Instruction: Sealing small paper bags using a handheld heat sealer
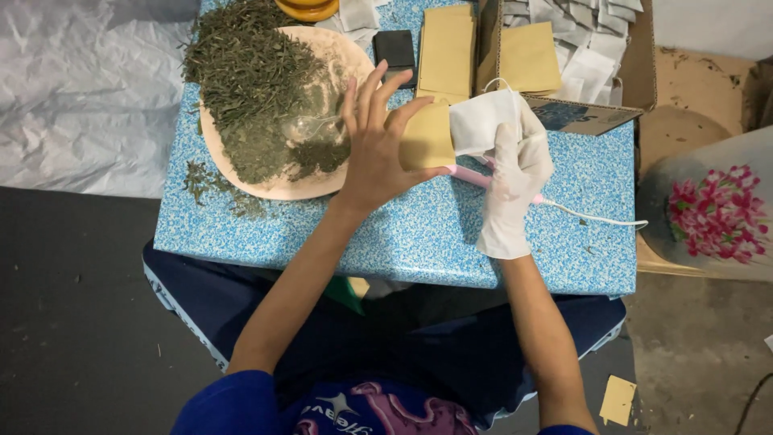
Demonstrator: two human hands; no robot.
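Observation:
My bare left hand [374,145] holds a small tan paper pouch [428,137] between thumb and fingers, above the blue speckled table [403,234]. My right hand [515,181], in a white glove, grips a white filter bag [481,119] whose end meets the pouch's mouth. A pink corded tool [469,174] lies under both hands, its white cable [596,216] trailing right. Left of my left hand, a pale plate [278,187] carries a heap of dried green herb [254,76] and a clear plastic spoon [310,125].
A cardboard box [588,113] at the back right holds white bags and tan pouches. A stack of tan pouches [447,48] and a black device [394,50] lie behind my hands. Crumpled white sheeting [80,89] lies left; a floral fabric [717,213] sits right.

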